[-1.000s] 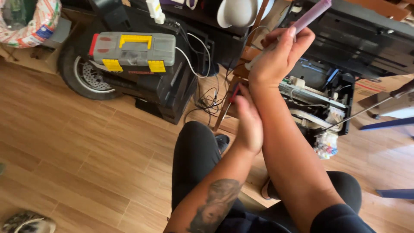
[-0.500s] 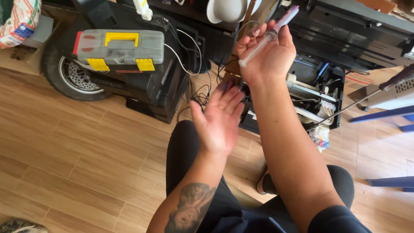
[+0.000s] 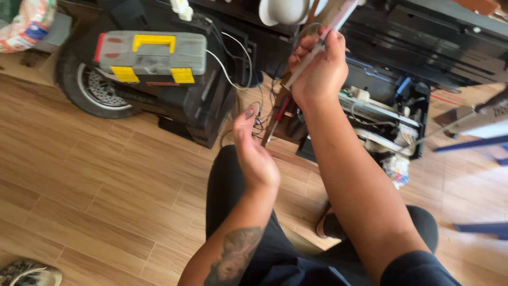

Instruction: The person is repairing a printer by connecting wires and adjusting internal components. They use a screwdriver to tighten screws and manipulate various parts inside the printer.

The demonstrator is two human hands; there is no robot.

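My right hand (image 3: 319,69) is raised and closed around a clear plastic syringe (image 3: 324,39) with a pinkish barrel, held slanted with its tip pointing down-left. My left hand (image 3: 255,153) hovers lower, empty, palm turned sideways with fingers together and slightly curled. A red-handled screwdriver (image 3: 277,115) lies on the floor just beyond the left hand's fingertips. To the right of my right forearm sits an opened black printer (image 3: 389,114) with its white inner parts and cables exposed. My knees in black trousers are below.
A grey toolbox (image 3: 153,53) with yellow latches rests on a black case (image 3: 196,106). A wheel (image 3: 90,90) stands behind it at left. White cables (image 3: 233,74) trail over the wooden floor (image 3: 95,201). A white helmet (image 3: 283,10) sits at top. A shoe (image 3: 26,273) lies bottom left.
My left hand turned from open palm-up to edge-on and dropped slightly. The right hand stayed raised with the syringe. The camera view shifted a little.
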